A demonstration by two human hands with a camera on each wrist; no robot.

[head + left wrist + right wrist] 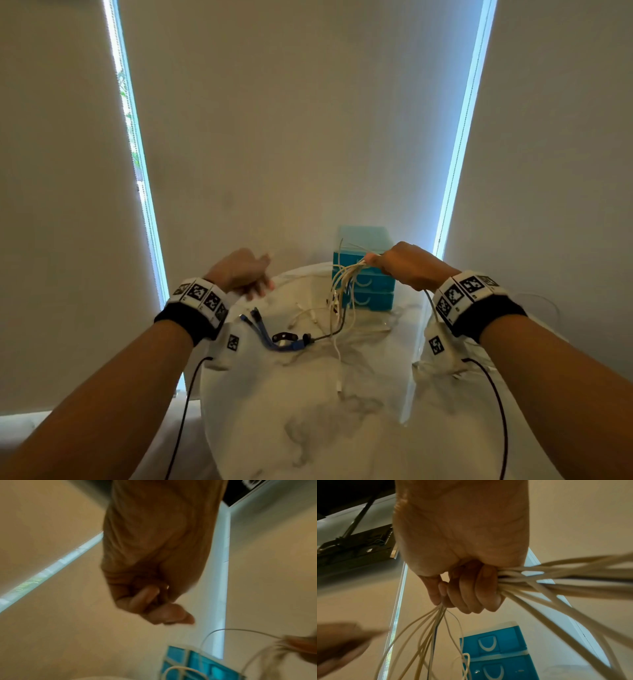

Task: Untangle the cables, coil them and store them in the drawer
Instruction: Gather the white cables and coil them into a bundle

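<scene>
R hand point(407, 265) fists the white cables point(342, 287) above the counter point(342, 428), in front of the blue drawers point(375, 289). Bundle hangs from the fist toward 7 o'clock, long axis near vertical, ends trailing on counter. L hand point(241, 272), at 9 o'clock from the bundle and well apart, loosely curled, holds nothing. Blue cable point(270, 337) lies nearer L hand, running 10-to-4. L hand likely reaches in to pull one strand.

**A room in a home, by the look of it**

A round marble-patterned table point(308, 411) stands against tall windows covered by pale roller blinds point(291, 137), with daylight and some greenery showing through the narrow gaps point(128, 113) between them. At the table's far edge sits a small blue plastic drawer unit point(373, 284), and loose charging cables point(339, 298) lie near it.
</scene>
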